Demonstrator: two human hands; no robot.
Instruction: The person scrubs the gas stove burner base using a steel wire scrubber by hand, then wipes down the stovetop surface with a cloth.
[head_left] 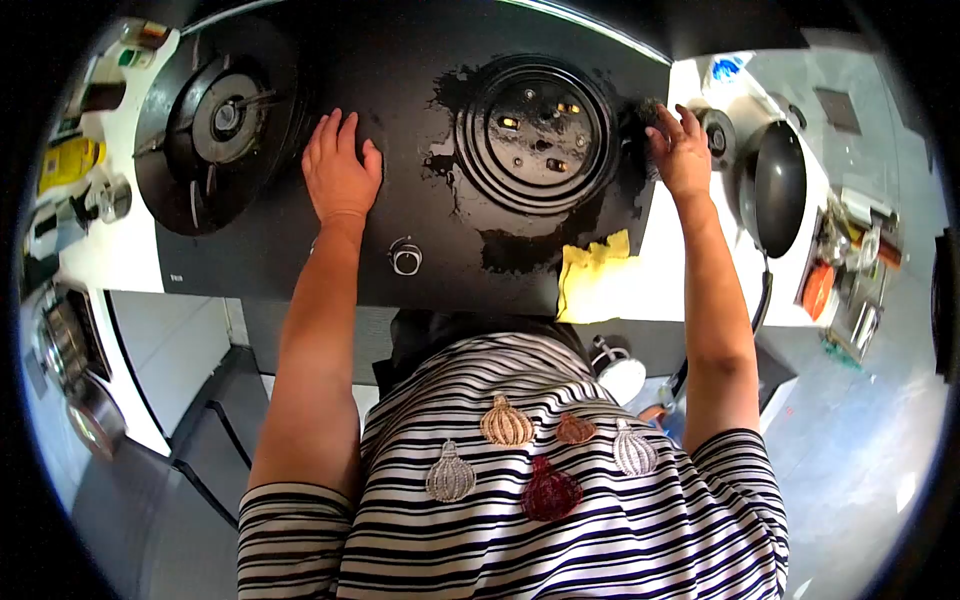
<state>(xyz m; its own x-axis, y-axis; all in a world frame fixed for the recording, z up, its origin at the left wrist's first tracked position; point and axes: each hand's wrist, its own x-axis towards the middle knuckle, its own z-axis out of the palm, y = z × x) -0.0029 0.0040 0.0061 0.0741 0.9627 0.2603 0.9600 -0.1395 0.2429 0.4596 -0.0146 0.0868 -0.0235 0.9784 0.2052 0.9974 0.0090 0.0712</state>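
Note:
My left hand (338, 172) lies on the black glass cooktop (400, 230) with its fingers spread and nothing in them, between the two burner places. At the cooktop's right edge, my right hand (684, 160) curves its fingers over a dark, rough scouring pad (647, 112), partly hidden by the fingers. To its left is the right burner's round well (540, 135), without a grate or burner head, wet inside. Dark wet patches surround the well. A yellow cloth (597, 275) lies at the cooktop's front right corner, partly over the white counter.
The left burner (226, 117) has its grate in place. A control knob (405, 258) sits near the front edge. On the right stand a removed burner head (716, 138) and a black frying pan (778, 190). Steel pots (62, 340) are at far left.

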